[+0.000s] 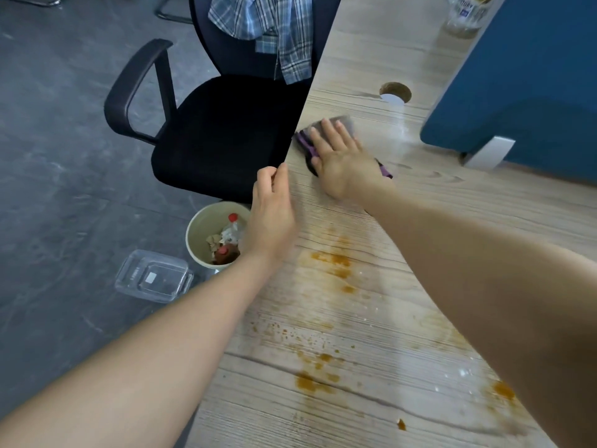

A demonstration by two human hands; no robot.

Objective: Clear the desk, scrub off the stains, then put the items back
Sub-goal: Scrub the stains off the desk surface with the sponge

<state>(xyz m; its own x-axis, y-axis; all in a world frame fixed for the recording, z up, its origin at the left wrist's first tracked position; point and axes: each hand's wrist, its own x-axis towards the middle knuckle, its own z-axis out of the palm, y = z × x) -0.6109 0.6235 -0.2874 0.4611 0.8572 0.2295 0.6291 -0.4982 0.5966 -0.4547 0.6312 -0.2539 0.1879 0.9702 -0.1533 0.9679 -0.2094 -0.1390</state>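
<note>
On the wooden desk (pixel 420 221), toward twelve o'clock from the person, the right hand (pixel 342 156) is pressing flat on a grey and purple cloth (pixel 345 122), fingers spread apart and laid over it rather than curled round it. The cloth is lying close to the desk's left edge, with a round cable hole (pixel 395 92) beyond it at about one o'clock. The left hand (pixel 271 215) is resting at the desk edge at about eleven o'clock, fingers loosely bent with the thumb near the fingertips; it is not holding anything that I can make out.

The scrubbing step looks to be in hand, since most of the surface is bare. A clear bottle (pixel 465 14) is standing far off at one o'clock, beside a blue partition (pixel 533 92).

Orange-brown stains (pixel 332 263) are lying nearer the person than the cloth, at about six o'clock from it, with more spatter and a larger blot (pixel 307 381) closer in. The next move probably calls for drawing the cloth back toward these with firm downward pressure.

Off the desk at nine o'clock, a waste bin (pixel 200 234) holding rubbish is sitting on the floor, with a clear plastic box (pixel 153 276) beside it and a black office chair (pixel 219 130) behind.
</note>
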